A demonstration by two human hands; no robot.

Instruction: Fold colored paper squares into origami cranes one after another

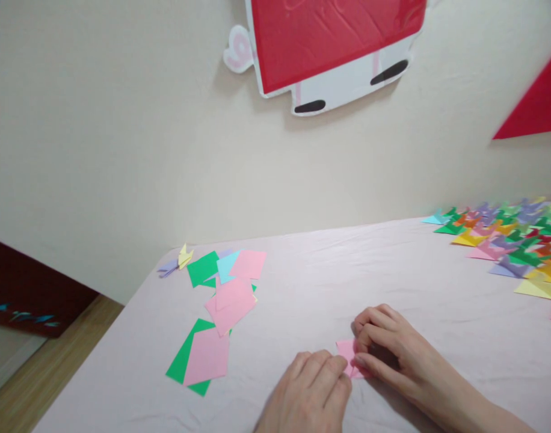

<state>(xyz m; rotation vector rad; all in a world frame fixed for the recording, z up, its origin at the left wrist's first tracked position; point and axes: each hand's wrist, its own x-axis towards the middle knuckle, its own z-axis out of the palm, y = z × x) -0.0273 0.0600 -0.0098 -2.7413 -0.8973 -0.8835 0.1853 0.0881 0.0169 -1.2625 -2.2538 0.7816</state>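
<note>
A small pink paper piece [347,353] lies on the pale cloth-covered table [393,270], folded and mostly covered by my hands. My left hand [314,388] has its fingers curled, the fingertips pressing on the paper's left edge. My right hand [388,349] is closed over the paper's right side, fingers bent and pinching it. Both hands sit near the table's front edge.
Loose flat paper squares [221,307] in pink, green and light blue lie to the left. Two small folded pieces [178,261] sit at the far left corner. Several colourful folded paper shapes [514,243] crowd the right side. A wall stands behind; wood floor at left.
</note>
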